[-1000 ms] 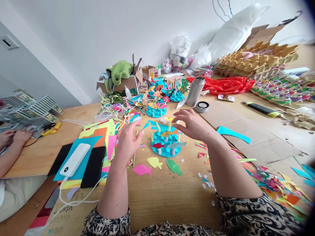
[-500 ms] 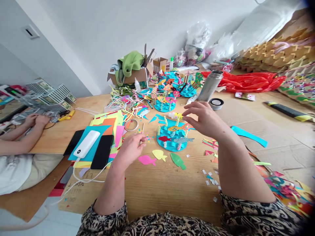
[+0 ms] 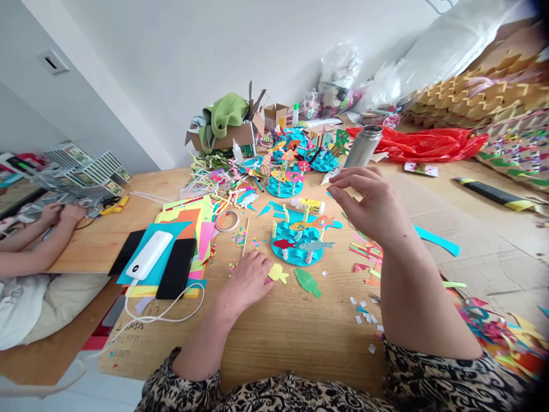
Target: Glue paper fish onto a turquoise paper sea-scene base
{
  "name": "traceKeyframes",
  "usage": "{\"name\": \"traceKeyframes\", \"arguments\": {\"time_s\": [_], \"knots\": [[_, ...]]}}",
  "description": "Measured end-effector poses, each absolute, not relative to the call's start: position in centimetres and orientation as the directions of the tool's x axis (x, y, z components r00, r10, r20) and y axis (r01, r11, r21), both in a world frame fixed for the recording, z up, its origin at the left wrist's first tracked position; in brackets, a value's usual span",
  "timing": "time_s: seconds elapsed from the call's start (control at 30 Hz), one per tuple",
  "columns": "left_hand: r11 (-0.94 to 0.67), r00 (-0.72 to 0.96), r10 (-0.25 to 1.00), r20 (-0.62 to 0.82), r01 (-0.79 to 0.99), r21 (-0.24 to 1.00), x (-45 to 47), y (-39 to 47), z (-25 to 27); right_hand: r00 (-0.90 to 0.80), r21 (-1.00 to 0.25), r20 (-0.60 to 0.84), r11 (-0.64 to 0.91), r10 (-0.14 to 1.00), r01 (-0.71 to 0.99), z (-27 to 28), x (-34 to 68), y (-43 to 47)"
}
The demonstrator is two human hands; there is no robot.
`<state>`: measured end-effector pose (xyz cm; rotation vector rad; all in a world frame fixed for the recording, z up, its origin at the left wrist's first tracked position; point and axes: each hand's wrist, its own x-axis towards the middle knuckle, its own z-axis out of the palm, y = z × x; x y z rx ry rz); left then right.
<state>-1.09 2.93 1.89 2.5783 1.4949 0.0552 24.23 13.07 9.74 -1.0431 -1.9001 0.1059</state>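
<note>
My left hand (image 3: pixel 249 280) lies low on the table, fingers stretched over a pink paper fish that is almost wholly covered. Just beside its fingertips are a yellow paper fish (image 3: pixel 278 273) and, farther right, a green paper fish (image 3: pixel 307 282). My right hand (image 3: pixel 362 197) is raised, its fingers bent toward the thumb; I see nothing between them. Left of it stands a blue round craft base (image 3: pixel 295 252) with twisted posts, bearing a red fish (image 3: pixel 283 244), an orange fish and a striped grey-blue fish. A thin stick (image 3: pixel 246 236) lies above my left hand.
A yellow-labelled glue bottle (image 3: pixel 307 205) lies behind the base. A steel flask (image 3: pixel 363 146) stands at the back. Coloured paper, a white power bank (image 3: pixel 151 254) and a black phone (image 3: pixel 176 269) are on the left. Another person's hands (image 3: pixel 62 214) work far left. Paper scraps lie right.
My left hand has moved right and down onto the pink fish, uncovering confetti and the stick. My right hand has shifted slightly right and up, away from the glue bottle.
</note>
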Motion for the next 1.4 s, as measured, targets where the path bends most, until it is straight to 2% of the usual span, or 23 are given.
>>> {"name": "traceKeyframes", "arguments": {"time_s": [0.27, 0.6, 0.83, 0.97, 1.1, 1.2, 1.3, 1.4], "knots": [[-0.491, 0.492, 0.87, -0.042, 0.871, 0.024, -0.7, 2.9, 1.0, -0.198, -0.459, 0.689, 0.631, 0.697, 0.626, 10.1, 24.2, 12.8], [-0.514, 0.514, 0.858, 0.009, 0.858, 0.002, -0.5, 3.1, 0.9, -0.191, -0.466, 0.686, 0.626, 0.702, 0.625, 10.2, 24.4, 12.6], [-0.509, 0.506, 0.861, 0.06, 0.852, 0.122, -1.3, 3.3, 1.2, -0.181, -0.472, 0.692, 0.628, 0.698, 0.619, 10.3, 24.6, 12.5], [-0.444, 0.416, 0.896, 0.157, 0.858, 0.26, -2.1, 3.2, 2.6, -0.208, -0.47, 0.698, 0.658, 0.685, 0.588, 10.9, 24.1, 11.8], [-0.396, 0.317, 0.916, 0.246, 0.817, 0.42, -2.4, 3.3, 4.4, -0.371, -0.498, 0.596, 0.69, 0.712, 0.525, 11.6, 22.6, 10.6], [-0.41, 0.306, 0.91, 0.28, 0.761, 0.503, -2.0, 3.7, 5.8, -0.551, -0.523, 0.501, 0.741, 0.667, 0.422, 11.7, 21.0, 9.8], [-0.414, 0.321, 0.91, 0.262, 0.739, 0.532, -1.1, 4.2, 7.3, -0.679, -0.543, 0.437, 0.775, 0.59, 0.324, 11.6, 19.8, 9.3], [-0.455, 0.367, 0.891, 0.268, 0.728, 0.513, 0.0, 5.1, 8.5, -0.704, -0.571, 0.42, 0.77, 0.572, 0.284, 11.3, 19.3, 9.2]]}}
